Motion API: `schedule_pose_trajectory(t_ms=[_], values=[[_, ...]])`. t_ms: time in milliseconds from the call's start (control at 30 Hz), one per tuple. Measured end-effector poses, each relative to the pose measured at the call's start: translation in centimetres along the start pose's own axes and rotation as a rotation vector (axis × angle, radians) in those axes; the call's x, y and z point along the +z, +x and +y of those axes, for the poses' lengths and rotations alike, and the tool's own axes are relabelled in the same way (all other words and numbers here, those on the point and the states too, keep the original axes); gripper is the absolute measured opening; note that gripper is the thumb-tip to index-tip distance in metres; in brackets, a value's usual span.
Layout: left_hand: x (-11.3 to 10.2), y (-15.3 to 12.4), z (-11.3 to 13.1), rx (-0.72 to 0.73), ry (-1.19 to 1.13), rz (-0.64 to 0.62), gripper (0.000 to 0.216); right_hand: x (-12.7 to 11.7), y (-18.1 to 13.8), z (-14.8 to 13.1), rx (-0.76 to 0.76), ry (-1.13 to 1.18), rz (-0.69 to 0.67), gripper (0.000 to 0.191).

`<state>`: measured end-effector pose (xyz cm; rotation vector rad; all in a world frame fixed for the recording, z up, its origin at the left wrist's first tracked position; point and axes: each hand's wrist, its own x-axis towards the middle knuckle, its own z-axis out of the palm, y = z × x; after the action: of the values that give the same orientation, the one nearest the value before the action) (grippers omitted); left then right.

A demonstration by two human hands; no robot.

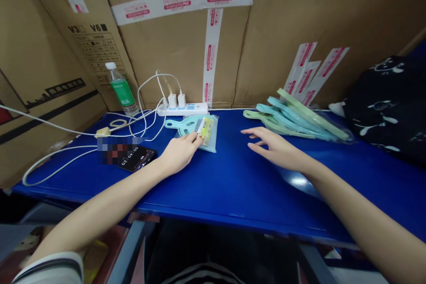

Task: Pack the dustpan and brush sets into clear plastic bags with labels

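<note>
Left fingers [195, 138] curled at near edge of bagged pack [196, 129]; pinch or mere touch, cannot tell. Right fingers [256, 134] spread, released, low over bare worktop [226, 177]. Pack mid-worktop, power strip [183, 108] just behind. Open room between hands; pile [299, 117] right, phone [138, 158] left. Boxes [282, 31] wall off back edge. Black bag [389, 102] cut off at right.

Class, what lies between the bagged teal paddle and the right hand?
Nothing: head view shows only bare blue table between the bagged teal paddle and the right hand.
</note>
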<state>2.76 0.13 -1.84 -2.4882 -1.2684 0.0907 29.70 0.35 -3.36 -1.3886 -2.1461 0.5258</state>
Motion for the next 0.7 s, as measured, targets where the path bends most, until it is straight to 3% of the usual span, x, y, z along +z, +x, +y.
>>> schedule_pose_trajectory(t_ms=[267,567,700], values=[[-0.67,0.12,-0.40,-0.130,0.034,-0.098,0.035,-0.28,-0.12,0.17,-0.072,-0.075,-0.011,0.042],[-0.35,0.06,-0.99,-0.106,0.051,-0.008,0.034,-0.58,-0.04,-0.09,-0.103,-0.293,-0.027,0.037],[-0.47,-0.18,-0.92,-0.104,0.060,0.004,0.033,-0.74,0.10,-0.44,-0.040,-0.368,-0.076,0.033]])
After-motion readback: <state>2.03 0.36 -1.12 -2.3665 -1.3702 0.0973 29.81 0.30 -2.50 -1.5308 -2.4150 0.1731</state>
